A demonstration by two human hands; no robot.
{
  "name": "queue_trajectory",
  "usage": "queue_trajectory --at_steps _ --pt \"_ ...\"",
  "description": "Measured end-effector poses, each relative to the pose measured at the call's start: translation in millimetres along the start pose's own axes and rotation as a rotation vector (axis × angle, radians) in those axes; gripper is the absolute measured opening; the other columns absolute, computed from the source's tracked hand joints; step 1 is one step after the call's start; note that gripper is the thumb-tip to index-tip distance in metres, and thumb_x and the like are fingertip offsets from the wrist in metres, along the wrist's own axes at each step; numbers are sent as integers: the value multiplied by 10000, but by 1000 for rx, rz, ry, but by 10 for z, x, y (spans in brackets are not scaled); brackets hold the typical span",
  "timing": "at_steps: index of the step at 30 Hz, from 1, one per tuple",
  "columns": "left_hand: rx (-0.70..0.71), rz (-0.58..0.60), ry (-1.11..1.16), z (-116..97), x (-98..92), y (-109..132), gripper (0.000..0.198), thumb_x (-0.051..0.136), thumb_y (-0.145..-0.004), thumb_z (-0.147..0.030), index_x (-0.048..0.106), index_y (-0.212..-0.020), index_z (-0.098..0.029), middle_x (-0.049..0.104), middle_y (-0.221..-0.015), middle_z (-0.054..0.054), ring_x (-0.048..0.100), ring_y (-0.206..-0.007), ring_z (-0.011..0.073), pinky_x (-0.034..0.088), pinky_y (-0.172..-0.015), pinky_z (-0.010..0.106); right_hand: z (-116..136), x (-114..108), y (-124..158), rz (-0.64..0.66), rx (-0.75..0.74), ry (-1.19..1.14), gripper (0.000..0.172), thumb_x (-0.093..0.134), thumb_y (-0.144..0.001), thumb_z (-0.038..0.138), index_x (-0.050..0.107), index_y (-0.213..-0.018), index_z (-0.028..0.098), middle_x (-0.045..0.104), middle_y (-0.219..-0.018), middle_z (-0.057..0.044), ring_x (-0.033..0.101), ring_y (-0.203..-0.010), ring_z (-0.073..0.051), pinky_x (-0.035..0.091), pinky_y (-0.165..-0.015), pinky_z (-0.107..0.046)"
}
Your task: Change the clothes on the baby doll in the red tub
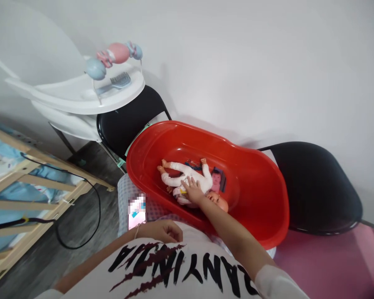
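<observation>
A baby doll [204, 174] in a white outfit lies in a red baby bathtub [255, 195], its head toward the lower right and its bare feet toward the upper left. My right hand [193, 191] rests on the doll's body with its fingers spread, holding nothing. Close to my belly, outside the tub, my left hand [170, 231] is curled closed; nothing shows in it. Beside that hand, a lit phone [137, 218] lies on a checked cloth [124, 199]. Partly behind the doll are a pink-and-dark item [218, 180] and a dark blue item [195, 164], both unclear.
Black chairs [318, 187] stand at both sides of the tub. At upper left, a white baby seat [65, 97] carries a toy bar [118, 53] and a blue hairbrush [120, 81]. A wooden crib [37, 182] is at left, with a black cable [96, 224] on the floor.
</observation>
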State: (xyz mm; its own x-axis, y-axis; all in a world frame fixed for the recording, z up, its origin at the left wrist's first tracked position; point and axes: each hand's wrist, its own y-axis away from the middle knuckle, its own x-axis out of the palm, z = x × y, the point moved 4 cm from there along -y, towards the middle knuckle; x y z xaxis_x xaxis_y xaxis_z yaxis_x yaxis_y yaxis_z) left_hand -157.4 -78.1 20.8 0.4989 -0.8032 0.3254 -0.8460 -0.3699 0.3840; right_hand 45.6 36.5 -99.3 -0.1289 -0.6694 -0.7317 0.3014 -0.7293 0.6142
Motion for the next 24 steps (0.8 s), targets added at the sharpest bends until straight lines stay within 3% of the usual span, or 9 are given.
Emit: queue_trajectory --at_steps 3,6,8,10,13,17,21,24 --pt "-22 -48 26 117 -157 50 511 972 -847 -687 788 -755 -219 619 -708 10 447 -679 159 374 -663 319 -190 -134 -110 -88 33 16 858 613 -1312 219 298 -2110 251 70 -2123 -153 -27 -2008 -339 64 -1638 -583" --pt "-48 -150 95 346 -368 77 522 968 -814 -677 758 -725 -208 603 -644 7 384 -588 127 270 -587 304 -253 -304 -238 -201 217 -61 802 525 -1366 331 262 -2116 223 72 -2118 -195 -2 -2003 -407 117 -1623 -656" --pt "-27 -197 206 503 -518 72 546 974 -799 -694 730 -699 -215 534 -548 -17 293 -493 100 178 -523 293 -144 -320 -324 -231 269 -93 782 480 -1388 401 267 -2111 194 80 -2107 -238 30 -1996 -460 160 -1604 -712" --pt "96 -220 345 574 -684 43 600 995 -799 -719 674 -664 -231 468 -489 -37 285 -450 95 188 -496 278 64 -240 -400 -213 190 -78 793 508 -1386 449 295 -2103 186 90 -2098 -260 47 -1991 -483 174 -1594 -744" --pt "324 -226 494 509 -946 -32 668 1022 -866 -703 582 -650 -248 428 -477 -49 340 -461 104 277 -513 261 357 -13 -438 -118 -31 4 840 679 -1326 456 388 -2076 214 131 -2098 -240 43 -1991 -482 143 -1603 -756" --pt "403 -177 553 326 -1173 -202 677 1000 -950 -666 513 -695 -272 317 -478 -92 218 -464 94 246 -502 251 377 106 -365 -76 -121 60 768 678 -1244 202 541 -1999 243 232 -2095 -174 112 -1993 -431 206 -1615 -709" --pt "407 -156 582 230 -1233 -334 722 977 -982 -655 419 -718 -280 237 -515 -106 161 -505 101 273 -525 246 151 -171 -303 -185 -77 10 724 596 -1217 98 638 -1929 224 378 -2056 -138 333 -1934 -363 348 -1589 -544" --pt "419 -126 596 190 -1211 -371 699 959 -1031 -631 438 -738 -268 241 -528 -110 147 -516 101 284 -539 242 -57 -421 -315 -287 108 -40 726 534 -1262 145 559 -1987 177 295 -2079 -183 363 -1912 -403 381 -1564 -546"
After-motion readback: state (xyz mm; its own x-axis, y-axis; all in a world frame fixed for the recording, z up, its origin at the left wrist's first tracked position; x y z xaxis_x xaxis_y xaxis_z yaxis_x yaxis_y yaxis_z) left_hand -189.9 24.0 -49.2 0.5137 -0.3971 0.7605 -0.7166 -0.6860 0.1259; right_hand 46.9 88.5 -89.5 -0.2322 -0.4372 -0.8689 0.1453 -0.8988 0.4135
